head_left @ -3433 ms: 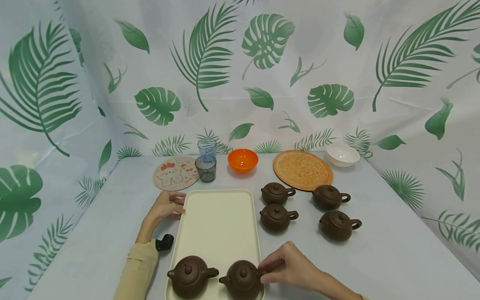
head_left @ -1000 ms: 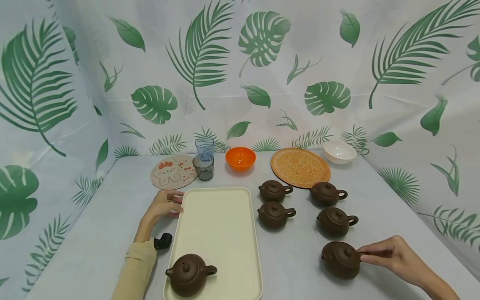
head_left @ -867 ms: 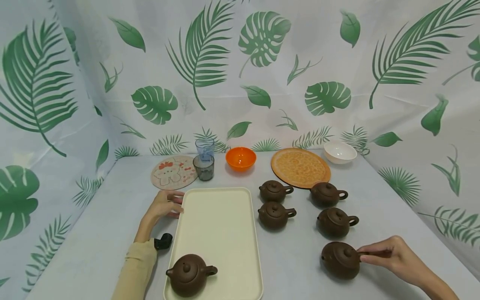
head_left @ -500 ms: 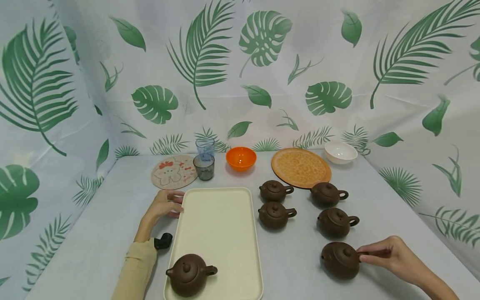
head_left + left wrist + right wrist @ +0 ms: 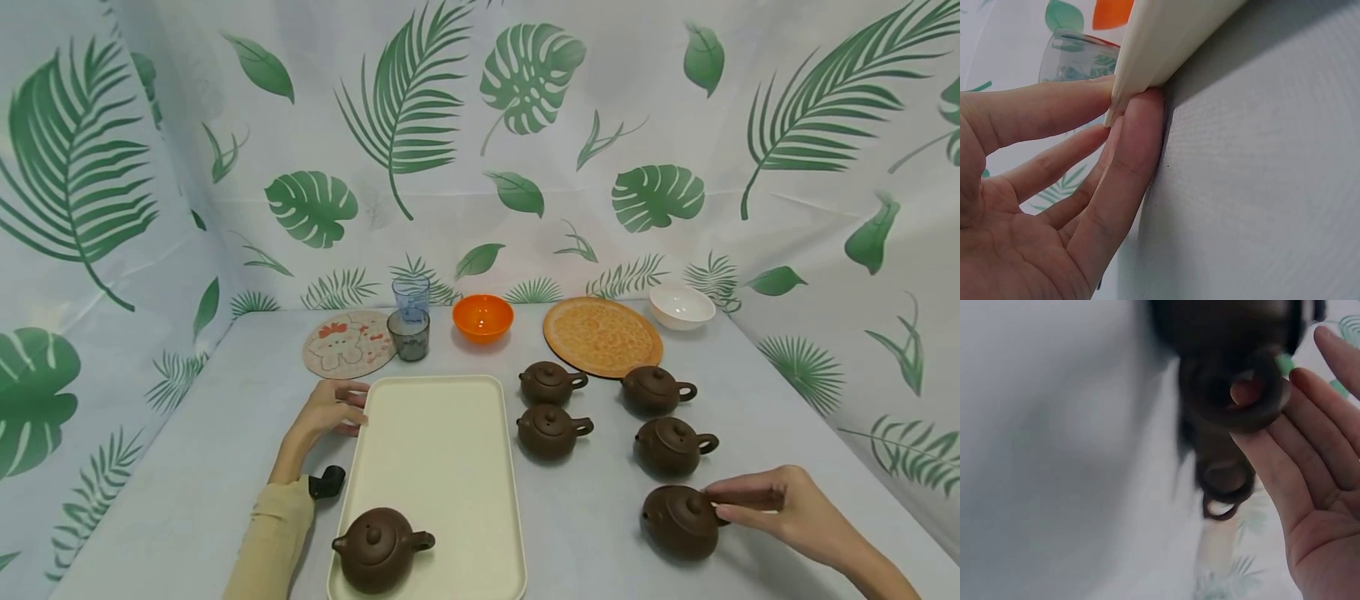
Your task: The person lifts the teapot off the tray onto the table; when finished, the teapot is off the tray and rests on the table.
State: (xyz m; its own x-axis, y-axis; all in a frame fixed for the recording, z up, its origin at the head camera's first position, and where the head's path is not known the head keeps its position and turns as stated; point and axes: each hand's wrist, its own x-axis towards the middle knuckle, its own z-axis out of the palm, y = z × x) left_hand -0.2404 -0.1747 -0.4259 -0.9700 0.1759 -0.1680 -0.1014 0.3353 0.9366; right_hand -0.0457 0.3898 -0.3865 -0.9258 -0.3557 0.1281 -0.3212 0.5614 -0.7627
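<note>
My right hand (image 5: 723, 502) is at the handle of a brown teapot (image 5: 675, 522) standing on the table at the front right. In the right wrist view its fingers (image 5: 1310, 419) are straight and lie against the handle ring (image 5: 1200, 406) without curling round it. My left hand (image 5: 347, 410) rests against the left rim of a cream tray (image 5: 435, 450). In the left wrist view, straight fingers (image 5: 1138, 131) touch the rim (image 5: 1166, 37). One teapot (image 5: 378, 548) stands on the tray's near end.
Several more brown teapots (image 5: 551, 431) stand right of the tray. At the back are a cartoon mat (image 5: 348, 344), two glasses (image 5: 408, 333), an orange bowl (image 5: 483, 317), an orange plate (image 5: 602, 336) and a white bowl (image 5: 681, 307). Leaf-print sheets wall in the table.
The right hand carried a teapot from the tray to the table's front right. In the last half second its fingers loosened on the handle. The left hand has not moved.
</note>
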